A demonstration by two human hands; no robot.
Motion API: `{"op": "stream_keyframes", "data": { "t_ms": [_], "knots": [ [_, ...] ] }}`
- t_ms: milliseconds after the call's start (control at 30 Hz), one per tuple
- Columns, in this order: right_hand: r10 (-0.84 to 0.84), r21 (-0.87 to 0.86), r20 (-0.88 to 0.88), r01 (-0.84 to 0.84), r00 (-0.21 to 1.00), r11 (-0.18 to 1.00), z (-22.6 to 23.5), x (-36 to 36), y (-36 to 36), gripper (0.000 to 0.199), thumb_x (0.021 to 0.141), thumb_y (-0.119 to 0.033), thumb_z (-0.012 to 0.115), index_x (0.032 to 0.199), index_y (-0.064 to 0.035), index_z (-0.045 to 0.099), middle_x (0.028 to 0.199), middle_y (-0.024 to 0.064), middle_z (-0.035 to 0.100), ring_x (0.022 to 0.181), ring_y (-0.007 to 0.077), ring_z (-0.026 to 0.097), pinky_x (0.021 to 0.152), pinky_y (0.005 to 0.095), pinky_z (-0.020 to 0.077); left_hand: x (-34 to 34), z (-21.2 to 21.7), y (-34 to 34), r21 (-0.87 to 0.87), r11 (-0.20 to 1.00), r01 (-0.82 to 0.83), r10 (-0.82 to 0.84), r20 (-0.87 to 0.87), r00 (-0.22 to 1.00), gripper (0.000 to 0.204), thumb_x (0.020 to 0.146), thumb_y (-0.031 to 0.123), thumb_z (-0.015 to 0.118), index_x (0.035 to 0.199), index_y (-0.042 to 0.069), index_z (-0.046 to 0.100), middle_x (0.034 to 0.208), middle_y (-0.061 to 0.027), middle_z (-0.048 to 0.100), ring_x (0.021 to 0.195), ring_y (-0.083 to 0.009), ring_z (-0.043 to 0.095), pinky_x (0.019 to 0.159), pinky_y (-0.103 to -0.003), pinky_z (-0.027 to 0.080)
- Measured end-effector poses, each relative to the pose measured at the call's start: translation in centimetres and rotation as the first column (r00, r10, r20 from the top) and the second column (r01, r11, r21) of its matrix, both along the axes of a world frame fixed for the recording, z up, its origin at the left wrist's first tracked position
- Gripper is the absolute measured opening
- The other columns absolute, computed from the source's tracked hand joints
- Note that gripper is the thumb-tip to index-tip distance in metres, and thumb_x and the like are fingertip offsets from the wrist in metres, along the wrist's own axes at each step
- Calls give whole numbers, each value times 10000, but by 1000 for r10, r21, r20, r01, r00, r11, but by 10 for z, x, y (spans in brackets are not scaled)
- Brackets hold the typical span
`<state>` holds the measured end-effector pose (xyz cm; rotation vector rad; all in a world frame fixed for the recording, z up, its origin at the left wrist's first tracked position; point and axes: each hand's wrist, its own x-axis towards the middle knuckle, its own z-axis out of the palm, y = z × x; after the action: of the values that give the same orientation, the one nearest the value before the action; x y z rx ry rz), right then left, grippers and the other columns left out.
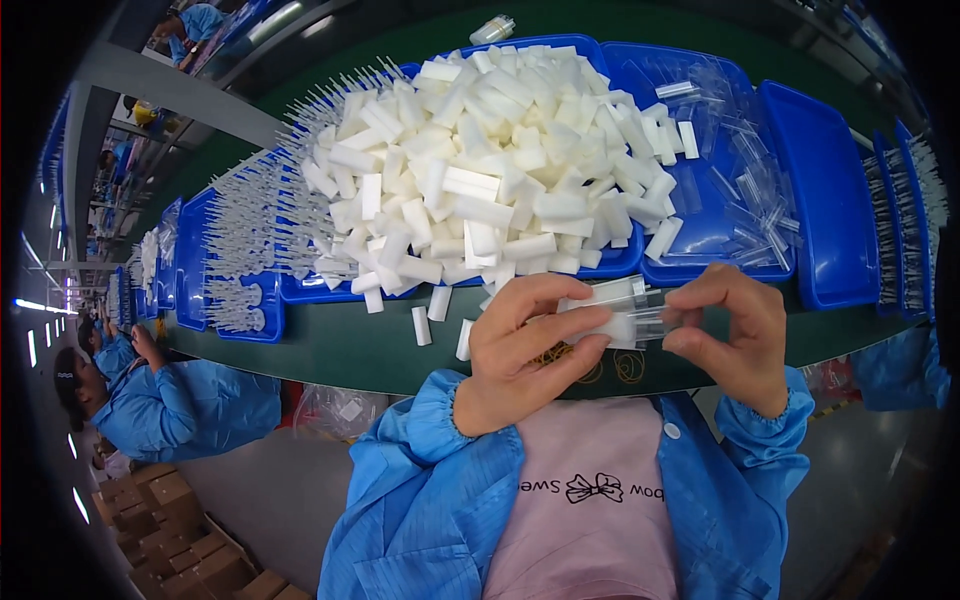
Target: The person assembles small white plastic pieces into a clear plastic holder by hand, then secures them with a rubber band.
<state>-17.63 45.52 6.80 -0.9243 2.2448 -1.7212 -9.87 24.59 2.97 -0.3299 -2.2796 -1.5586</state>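
Observation:
Over the near edge of the green table, my left hand (530,345) pinches a white foam block (620,328) between thumb and fingers. My right hand (738,330) grips a clear plastic sleeve (653,318) at its right end. Block and sleeve meet end to end between the hands; how far one sits inside the other I cannot tell. Beyond my hands a big heap of white foam blocks (490,180) fills a blue tray and spills over its front. More clear sleeves (765,215) lie loose in the blue tray (690,262) to the right.
Several yellow rubber bands (628,366) lie below my hands on the green table (380,355). At the left, blue trays hold rows of thin clear-and-white parts (250,220). Another blue tray (815,190) stands at the right. A co-worker (170,390) in blue sits at the left.

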Motion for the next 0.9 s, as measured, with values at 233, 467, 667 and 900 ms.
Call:
{"op": "stream_keyframes", "data": {
  "t_ms": [233, 467, 667, 900],
  "knots": [
    [-6, 16, -8, 6, 1000, 1000, -9, 5, -8, 252, 666, -69, 766, 873, -7, 636, 733, 52, 634, 615, 112, 566, 582, 236, 446, -6, -1, 3, -33, 998, -56, 51, -144, 988, 292, 613, 6, 742, 900, 30, 691, 939, -94, 607, 748, -178, 556, 550, -256, 425],
    [-92, -87, -3, 91, 996, 992, -29, 5, -15, 282, 679, -63, 759, 935, -10, 651, 772, 60, 628, 650, 112, 557, 582, 239, 441, -8, 1, -1, -134, 986, -99, 78, -148, 986, 417, 649, 37, 761, 1046, 18, 638, 993, -96, 598, 892, -217, 592, 696, -284, 495],
    [-94, -90, -127, 83, 987, 993, -12, 5, -12, 225, 774, -58, 663, 995, -21, 656, 848, 81, 600, 744, 140, 539, 615, 238, 415, 4, -4, -10, 764, 645, -23, -270, 255, 928, 539, 760, 38, 720, 1226, -57, 465, 1227, -130, 443, 1153, -225, 499, 1000, -336, 397],
    [-199, -344, 192, 256, 961, 903, -20, 23, -5, 182, 789, -58, 634, 957, -1, 594, 866, 79, 582, 799, 148, 520, 752, 264, 408, 9, -3, -11, 427, 904, -15, -78, 199, 977, 500, 648, 26, 797, 1105, -31, 602, 1093, -106, 556, 1011, -195, 550, 863, -288, 456]
  ]
}}
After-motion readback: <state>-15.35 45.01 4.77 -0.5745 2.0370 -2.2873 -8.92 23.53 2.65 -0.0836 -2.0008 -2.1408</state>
